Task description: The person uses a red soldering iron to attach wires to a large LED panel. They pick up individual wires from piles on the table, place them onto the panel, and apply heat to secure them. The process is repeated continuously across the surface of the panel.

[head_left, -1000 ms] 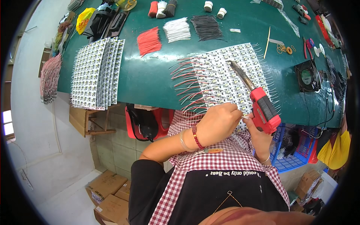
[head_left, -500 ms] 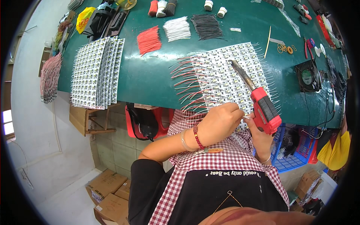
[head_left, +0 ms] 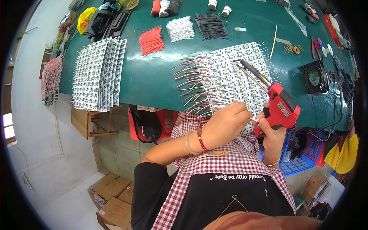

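Note:
My right hand (head_left: 273,138) is wrapped round the grip of a red and black soldering gun (head_left: 282,105). The gun's long metal tip and a thin tube beside it point up and left over a panel of small white circuit boards (head_left: 230,57). Closed in a pinch, my left hand (head_left: 230,119) meets the ends of short white wires (head_left: 254,119) next to my right thumb. Which hand bears the wires is hard to see. Red and white wires (head_left: 191,82) stick out along the panel's left edge, and pale ones along its right.
Stacked circuit board panels (head_left: 94,76) stand on the green table (head_left: 149,80) at the left. Farther back lie piles of red wires (head_left: 151,40), white wires (head_left: 180,29) and black wires (head_left: 211,27). At the right are a black fan (head_left: 315,76), red pliers (head_left: 313,49) and rubber bands (head_left: 288,48).
The soldering gun has shifted right and turned in my right hand, so its trigger and the thin tube now show. My left hand has moved slightly up, still pinching beside the white wires.

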Demonstrator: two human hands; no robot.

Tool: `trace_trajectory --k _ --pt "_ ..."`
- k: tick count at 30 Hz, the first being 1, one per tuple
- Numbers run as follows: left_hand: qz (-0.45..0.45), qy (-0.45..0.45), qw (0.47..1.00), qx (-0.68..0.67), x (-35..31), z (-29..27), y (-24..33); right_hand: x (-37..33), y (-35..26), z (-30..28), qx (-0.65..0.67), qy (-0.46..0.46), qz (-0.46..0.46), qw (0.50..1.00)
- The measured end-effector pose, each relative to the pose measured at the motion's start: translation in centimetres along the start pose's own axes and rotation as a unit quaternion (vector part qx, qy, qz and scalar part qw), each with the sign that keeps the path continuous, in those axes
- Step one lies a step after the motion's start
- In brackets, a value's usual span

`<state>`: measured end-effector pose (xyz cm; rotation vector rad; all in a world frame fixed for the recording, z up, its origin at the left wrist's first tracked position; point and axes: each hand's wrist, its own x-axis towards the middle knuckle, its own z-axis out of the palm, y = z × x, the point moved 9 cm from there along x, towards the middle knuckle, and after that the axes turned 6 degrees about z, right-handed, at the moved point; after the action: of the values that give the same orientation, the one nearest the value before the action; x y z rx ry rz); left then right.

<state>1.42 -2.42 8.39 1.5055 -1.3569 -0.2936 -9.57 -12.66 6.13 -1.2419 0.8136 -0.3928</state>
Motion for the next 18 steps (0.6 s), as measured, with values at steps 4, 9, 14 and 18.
trace_trajectory --k 4,9,14,18 --pt "0.005 0.008 1.0 -0.01 0.03 0.31 0.06 0.04 0.13 -0.07 0.019 -0.008 -0.013 1.0" --pt "0.008 0.008 1.0 -0.027 0.01 0.27 0.13 0.19 0.25 -0.16 0.01 -0.023 -0.015 1.0" --pt "0.003 0.0 1.0 -0.024 0.0 0.6 0.05 0.34 0.56 -0.2 0.015 -0.031 -0.012 0.999" --pt "0.008 0.007 1.0 -0.01 0.16 0.41 0.14 0.42 0.53 0.12 0.054 -0.037 -0.005 0.998"
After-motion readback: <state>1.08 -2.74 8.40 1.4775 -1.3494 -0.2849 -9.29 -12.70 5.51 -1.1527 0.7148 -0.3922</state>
